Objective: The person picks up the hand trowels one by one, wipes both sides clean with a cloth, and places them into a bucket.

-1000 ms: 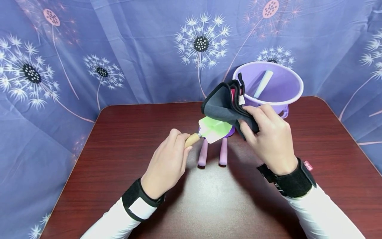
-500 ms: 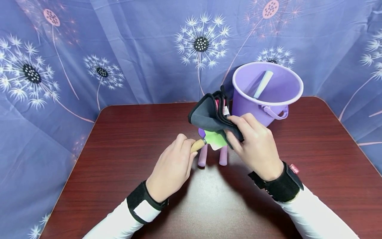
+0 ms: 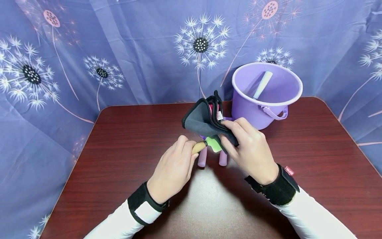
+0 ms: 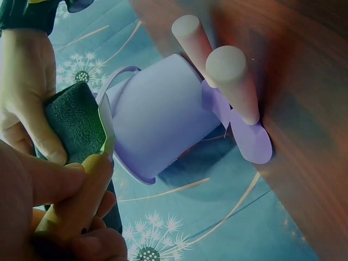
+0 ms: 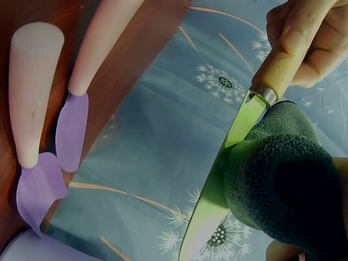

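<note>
Behind our fingers [image 3: 234, 129] we wear black straps [image 3: 279, 190], left with white patch [image 3: 147, 212], right with red tag [image 3: 289, 170], then white sleeves [image 3: 316, 214].

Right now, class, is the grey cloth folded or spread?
Folded: the head view shows several black-edged layers of the cloth lying together, held by the right hand.

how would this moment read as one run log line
left grip: green-bladed tool by wooden handle | right grip: dark cloth against blade | bucket: upright, pale rod inside | two pink-handled tools: on table
</note>
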### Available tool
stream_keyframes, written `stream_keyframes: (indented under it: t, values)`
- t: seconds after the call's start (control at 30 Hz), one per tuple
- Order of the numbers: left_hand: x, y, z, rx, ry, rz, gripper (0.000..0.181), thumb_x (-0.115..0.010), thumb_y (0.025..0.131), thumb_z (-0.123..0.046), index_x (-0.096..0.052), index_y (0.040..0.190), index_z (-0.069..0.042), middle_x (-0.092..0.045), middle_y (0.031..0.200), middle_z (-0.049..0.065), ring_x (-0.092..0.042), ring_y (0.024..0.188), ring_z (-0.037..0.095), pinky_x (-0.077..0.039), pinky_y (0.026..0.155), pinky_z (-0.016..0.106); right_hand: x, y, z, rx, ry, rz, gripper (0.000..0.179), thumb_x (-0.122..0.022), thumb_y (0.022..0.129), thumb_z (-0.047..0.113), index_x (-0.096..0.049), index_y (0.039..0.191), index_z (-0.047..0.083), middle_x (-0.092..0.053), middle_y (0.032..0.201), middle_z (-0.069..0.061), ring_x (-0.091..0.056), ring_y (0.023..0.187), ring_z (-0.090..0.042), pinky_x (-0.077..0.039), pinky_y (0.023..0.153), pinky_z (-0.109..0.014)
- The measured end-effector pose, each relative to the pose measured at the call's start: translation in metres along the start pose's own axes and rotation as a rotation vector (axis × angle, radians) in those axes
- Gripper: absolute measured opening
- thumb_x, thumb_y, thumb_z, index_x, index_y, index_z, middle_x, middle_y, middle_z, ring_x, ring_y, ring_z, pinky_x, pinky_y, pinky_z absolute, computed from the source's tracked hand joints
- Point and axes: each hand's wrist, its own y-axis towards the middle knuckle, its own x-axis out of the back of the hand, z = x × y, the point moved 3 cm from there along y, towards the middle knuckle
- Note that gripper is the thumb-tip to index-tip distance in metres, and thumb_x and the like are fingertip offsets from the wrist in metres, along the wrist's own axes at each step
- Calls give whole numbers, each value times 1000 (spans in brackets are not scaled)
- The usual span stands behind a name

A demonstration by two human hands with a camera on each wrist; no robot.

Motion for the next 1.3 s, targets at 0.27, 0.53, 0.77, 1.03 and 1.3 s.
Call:
stream_keyframes:
  t: [0.27, 0.53, 0.77, 1.03, 1.3]
  values:
    - [0, 0, -1, 0, 9, 5, 23, -60, 99, -17, -57, 113, 0, -43, 94, 7, -46, 73, 19, -43, 64, 29, 0, -1, 4, -31, 74, 9, 32, -67, 91, 16, -68, 120, 4, -62, 101, -3, -58, 80, -10, -51, 69, -31]
    - [1, 0, 0, 9, 8, 1, 24, -63, 97, -16, -57, 114, 0, -43, 95, 7, -47, 74, 19, -43, 65, 29, 0, 0, -3, -101, 142, 26, 33, -70, 90, 18, -67, 119, 3, -66, 103, 0, -60, 91, -10, -47, 83, -25]
    - [3, -1, 1, 15, -4, 4, 24, -57, 101, -19, -57, 116, -1, -44, 96, 7, -46, 74, 19, -43, 65, 29, 3, 1, -9, -101, 87, 0, 25, -69, 90, 17, -69, 112, 5, -64, 98, 1, -58, 86, -10, -47, 76, -26]
    - [7, 0, 5, 49, -17, 2, 23, -56, 101, -20, -58, 115, -2, -45, 97, 6, -47, 75, 19, -44, 65, 31, 9, 3, -16, -75, 36, -50, 24, -70, 89, 15, -69, 110, 3, -64, 94, -2, -56, 83, -13, -47, 71, -32]
    - [13, 2, 7, 60, -40, -23, 20, -59, 99, -16, -58, 112, -2, -44, 96, 7, -45, 74, 18, -43, 64, 30, 20, 7, -26, -122, -52, -68, 26, -70, 90, 20, -69, 111, 5, -64, 95, -6, -58, 84, -17, -48, 72, -39]
